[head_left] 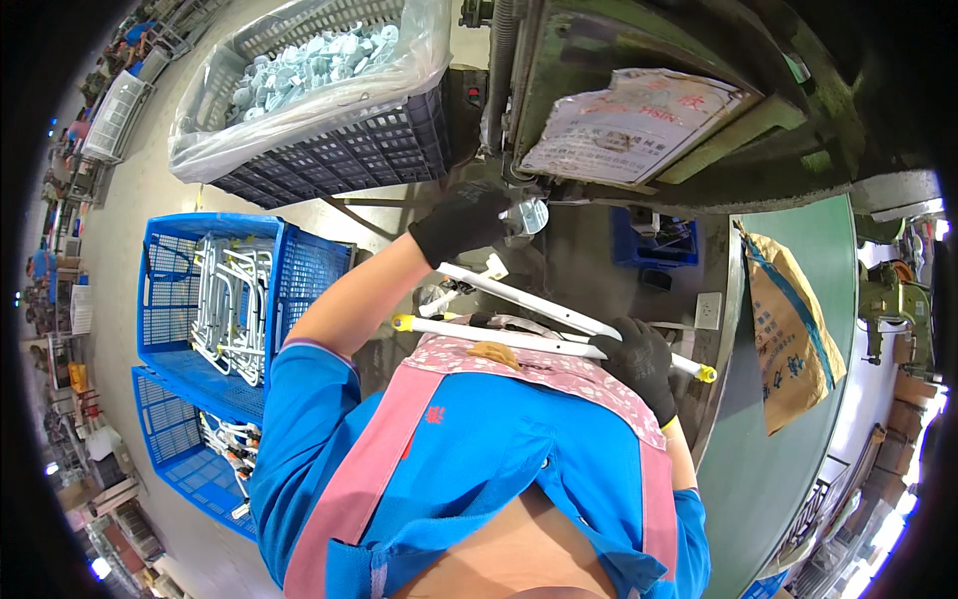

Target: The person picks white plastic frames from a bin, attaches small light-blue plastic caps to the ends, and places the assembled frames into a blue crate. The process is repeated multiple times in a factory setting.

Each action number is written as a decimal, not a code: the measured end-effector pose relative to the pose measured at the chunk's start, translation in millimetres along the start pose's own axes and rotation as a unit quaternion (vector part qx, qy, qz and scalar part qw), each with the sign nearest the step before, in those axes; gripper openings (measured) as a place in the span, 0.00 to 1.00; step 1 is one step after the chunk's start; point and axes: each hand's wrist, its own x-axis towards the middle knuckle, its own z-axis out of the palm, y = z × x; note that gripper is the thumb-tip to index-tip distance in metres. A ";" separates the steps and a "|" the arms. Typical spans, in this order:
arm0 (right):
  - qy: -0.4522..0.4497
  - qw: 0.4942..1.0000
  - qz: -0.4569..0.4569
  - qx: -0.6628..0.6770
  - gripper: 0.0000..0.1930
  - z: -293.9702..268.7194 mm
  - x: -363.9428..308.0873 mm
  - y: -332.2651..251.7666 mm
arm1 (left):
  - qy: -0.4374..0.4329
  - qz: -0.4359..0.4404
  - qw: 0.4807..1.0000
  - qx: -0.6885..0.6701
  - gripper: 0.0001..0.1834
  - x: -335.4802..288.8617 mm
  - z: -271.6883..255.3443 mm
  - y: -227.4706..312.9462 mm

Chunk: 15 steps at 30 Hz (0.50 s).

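My left hand [465,224], in a black glove, reaches out beneath the green machine. Its fingers are closed on a small pale grey-blue plastic part [533,216], whose rounded end sticks out past the fingertips. Close to my body, my right hand [639,365], also black-gloved, is wrapped round a white tubular metal frame [519,336]. The frame lies across my lap over a pink flowered apron [449,357]. Yellow caps sit on its ends, and one tube slants up toward the machine. Some of the frame's fittings are hard to make out between the tubes.
A dark crate [339,150], lined with clear plastic, holds many grey-blue parts [309,75]. Blue crates [314,265] with white tube frames stand at left. The green machine [828,150] overhangs ahead. At right, a brown paper sack [788,329] lies on a green tabletop [833,250].
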 end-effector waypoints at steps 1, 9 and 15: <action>-0.009 1.000 -0.007 -0.001 0.06 -2.7 5.7 -1.5 | -0.010 0.001 1.000 -0.015 0.21 2.0 3.8 0.3; 0.025 0.999 -0.034 -0.005 0.10 -14.9 49.3 -12.1 | 0.100 -0.033 0.993 -0.047 0.19 -19.7 -17.3 -7.2; 0.044 0.997 -0.069 -0.008 0.08 -16.1 89.6 -1.5 | -0.059 -0.119 0.974 -0.183 0.24 -78.9 -70.4 -49.6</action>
